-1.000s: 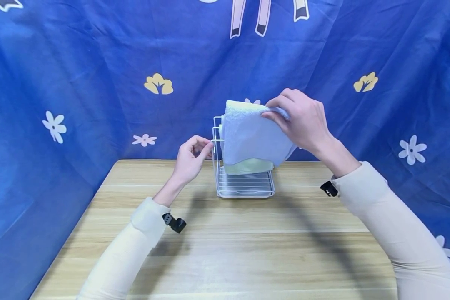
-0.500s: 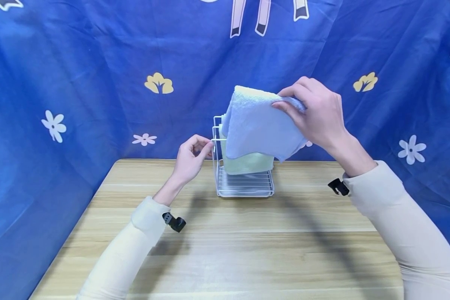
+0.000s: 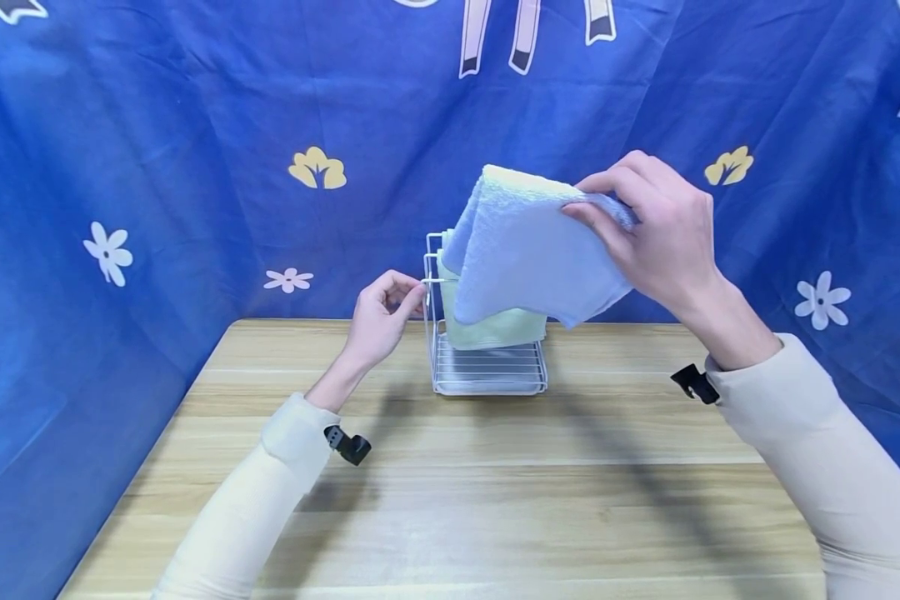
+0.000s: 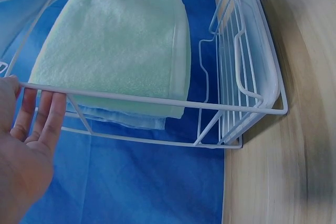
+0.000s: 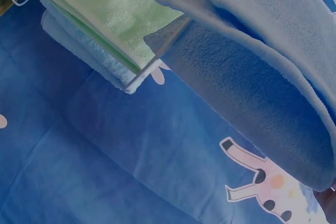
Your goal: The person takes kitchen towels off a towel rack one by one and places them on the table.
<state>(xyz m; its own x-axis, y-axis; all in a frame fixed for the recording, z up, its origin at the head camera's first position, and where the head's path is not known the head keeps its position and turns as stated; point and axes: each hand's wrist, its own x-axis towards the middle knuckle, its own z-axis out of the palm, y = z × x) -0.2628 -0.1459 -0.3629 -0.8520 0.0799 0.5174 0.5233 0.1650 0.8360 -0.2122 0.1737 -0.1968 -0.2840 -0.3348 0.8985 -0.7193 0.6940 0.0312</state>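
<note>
My right hand [image 3: 663, 229] pinches the edge of a folded light-blue towel [image 3: 540, 250] and holds it up over the front right of a small white wire rack [image 3: 489, 388]. The towel hangs tilted, its lower corners loose; in the right wrist view its layers spread apart. On the rack hangs a pale green towel [image 4: 115, 45], partly covered by the blue one in the head view. Behind it hangs another light-blue towel [image 4: 123, 120]. My left hand [image 3: 378, 321] grips the rack's left side wire between thumb and fingers.
The rack stands near the back edge of a wooden table [image 3: 457, 500], with a slatted grid and a tray at its base. A blue curtain [image 3: 195, 208] printed with flowers and animals hangs behind and beside the table.
My right hand has moved right and upward, then mostly right, carrying the blue towel, so more of the green towel shows. My left hand has stayed on the rack.
</note>
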